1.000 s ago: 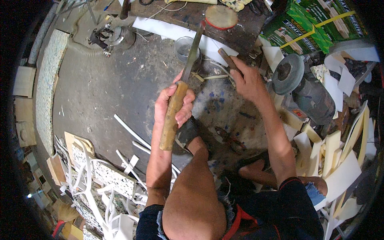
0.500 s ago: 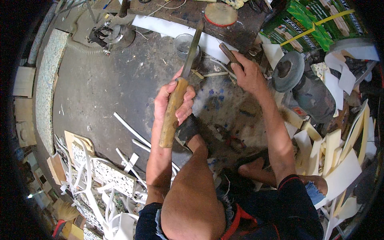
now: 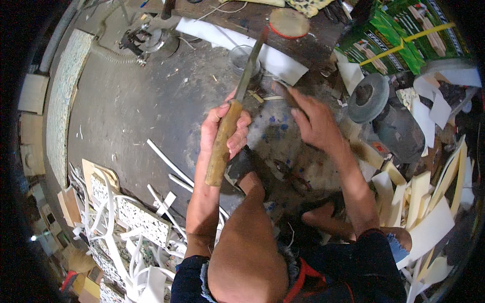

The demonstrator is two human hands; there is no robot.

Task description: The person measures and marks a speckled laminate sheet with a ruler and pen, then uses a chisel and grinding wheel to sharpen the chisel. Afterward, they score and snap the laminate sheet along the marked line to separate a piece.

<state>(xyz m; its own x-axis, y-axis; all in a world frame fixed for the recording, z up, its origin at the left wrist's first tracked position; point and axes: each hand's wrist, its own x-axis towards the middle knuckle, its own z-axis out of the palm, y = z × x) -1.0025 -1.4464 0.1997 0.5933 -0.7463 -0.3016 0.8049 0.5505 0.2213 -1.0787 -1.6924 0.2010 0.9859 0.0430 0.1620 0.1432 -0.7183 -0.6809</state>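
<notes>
My left hand [image 3: 225, 129] is closed round the worn wooden handle of a long knife [image 3: 247, 78]. Its narrow metal blade points up and away, and the handle's butt sticks out below my fingers. To the right, my right hand [image 3: 319, 121] grips a short, narrow brown bar [image 3: 284, 94], perhaps a sharpening stone; motion blurs it. The bar is apart from the blade. Beyond the blade stand a clear round container [image 3: 241, 56] and a long white foam strip [image 3: 217, 36]. A round, red-edged disc [image 3: 289, 23] lies farther back.
On the right stand a bench grinder [image 3: 389, 111], upright foam offcuts [image 3: 419, 194] and green boxes [image 3: 404, 33]. White foam strips and speckled foam [image 3: 144, 219] pile up at left. A spray gun with a metal cup [image 3: 151, 41] lies at the far left. My bare knee [image 3: 247, 252] is below.
My right hand has come nearer to me with the brown bar, which is now blurred. The left hand keeps its hold on the knife. The whole view has shifted slightly.
</notes>
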